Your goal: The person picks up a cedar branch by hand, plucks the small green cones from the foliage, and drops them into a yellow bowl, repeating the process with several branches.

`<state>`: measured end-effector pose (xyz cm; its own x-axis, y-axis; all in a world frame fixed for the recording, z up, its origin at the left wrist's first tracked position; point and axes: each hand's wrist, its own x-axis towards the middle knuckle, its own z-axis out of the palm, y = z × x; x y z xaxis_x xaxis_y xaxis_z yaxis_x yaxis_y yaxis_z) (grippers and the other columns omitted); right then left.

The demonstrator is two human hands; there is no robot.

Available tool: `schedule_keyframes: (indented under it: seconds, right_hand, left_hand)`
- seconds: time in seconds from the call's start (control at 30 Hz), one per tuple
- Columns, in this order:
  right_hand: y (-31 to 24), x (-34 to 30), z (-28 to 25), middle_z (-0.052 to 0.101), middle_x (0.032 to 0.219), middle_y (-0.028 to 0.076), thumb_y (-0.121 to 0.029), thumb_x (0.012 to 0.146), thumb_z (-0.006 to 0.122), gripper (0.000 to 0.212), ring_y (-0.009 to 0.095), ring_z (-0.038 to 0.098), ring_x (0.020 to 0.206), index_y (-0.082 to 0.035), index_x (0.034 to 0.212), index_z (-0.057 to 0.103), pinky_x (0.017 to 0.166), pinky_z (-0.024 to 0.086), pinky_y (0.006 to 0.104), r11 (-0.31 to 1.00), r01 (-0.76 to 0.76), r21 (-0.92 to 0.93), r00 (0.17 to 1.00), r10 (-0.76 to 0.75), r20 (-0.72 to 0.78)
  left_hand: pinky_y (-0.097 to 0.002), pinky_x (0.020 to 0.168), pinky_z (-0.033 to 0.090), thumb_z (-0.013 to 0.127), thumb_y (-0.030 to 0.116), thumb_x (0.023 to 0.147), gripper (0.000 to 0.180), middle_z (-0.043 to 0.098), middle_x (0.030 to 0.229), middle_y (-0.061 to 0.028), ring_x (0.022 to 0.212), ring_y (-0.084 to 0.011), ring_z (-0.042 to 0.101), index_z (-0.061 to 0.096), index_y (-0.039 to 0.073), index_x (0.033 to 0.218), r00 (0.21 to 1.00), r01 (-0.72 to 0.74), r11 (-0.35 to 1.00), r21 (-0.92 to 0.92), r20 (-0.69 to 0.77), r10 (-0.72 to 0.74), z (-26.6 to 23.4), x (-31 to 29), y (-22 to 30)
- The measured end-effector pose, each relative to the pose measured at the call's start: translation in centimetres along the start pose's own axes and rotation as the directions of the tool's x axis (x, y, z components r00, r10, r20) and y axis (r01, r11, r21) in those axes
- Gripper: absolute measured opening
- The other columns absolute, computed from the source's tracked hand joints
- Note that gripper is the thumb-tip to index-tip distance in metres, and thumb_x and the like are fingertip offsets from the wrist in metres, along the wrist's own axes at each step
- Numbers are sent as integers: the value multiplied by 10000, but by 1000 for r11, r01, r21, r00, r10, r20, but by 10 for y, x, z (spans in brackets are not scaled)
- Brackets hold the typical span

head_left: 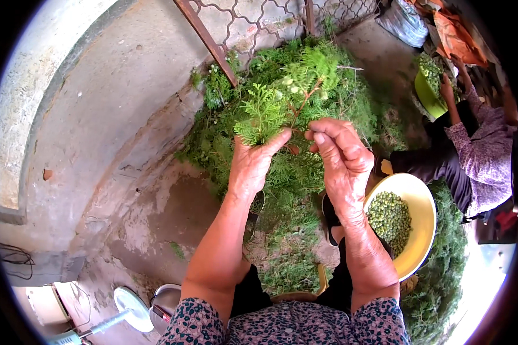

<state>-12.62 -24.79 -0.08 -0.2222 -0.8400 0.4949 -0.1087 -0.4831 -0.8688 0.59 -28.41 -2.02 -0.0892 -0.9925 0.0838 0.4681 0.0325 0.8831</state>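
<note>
At the far side of the left hand [253, 164], which pinches its base, a leafy sprig [262, 112] slants far and right; the right hand [346, 161] sits just right of the stem [307, 100], tips pressed together, contents unclear. Greenery [351, 100] is heaped below; the right wrist [351, 210] lies between sprig and yellow basin [423, 224] of green berries [390, 218].

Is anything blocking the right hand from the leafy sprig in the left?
Nothing visible: the right hand is just beside the leafy sprig held in the left hand. Whether it touches the sprig is unclear.
</note>
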Motion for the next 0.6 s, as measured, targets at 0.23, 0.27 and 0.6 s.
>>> schedule_keyframes:
  seconds: [0.23, 0.27, 0.6]
  right_hand:
    - [1, 2, -15, 583, 889, 67, 52, 834, 533, 138, 100, 561, 721, 34, 945, 612, 623, 463, 201, 996, -54, 70, 998, 55, -13]
    - [0, 3, -17, 583, 890, 67, 49, 836, 533, 137, 99, 562, 709, 36, 948, 612, 620, 463, 199, 997, -62, 53, 998, 63, -26]
    - [-16, 14, -39, 585, 827, 54, 46, 823, 557, 150, 71, 535, 645, 26, 959, 619, 551, 415, 178, 1000, -8, -11, 989, 6, -147]
  left_hand:
    - [-264, 577, 482, 626, -18, 786, 222, 624, 938, -57, 741, -122, 574, 597, -7, 1006, 977, -200, 959, 201, 111, 181, -2, 8, -7]
    - [-264, 577, 482, 626, -18, 786, 222, 624, 938, -57, 741, -122, 574, 597, -7, 1006, 977, -200, 960, 197, 113, 181, -2, 8, -8]
    - [-250, 621, 465, 660, -23, 624, 308, 619, 800, -86, 720, -177, 608, 647, 17, 930, 862, -505, 382, 774, 437, 257, -3, 1, 1]
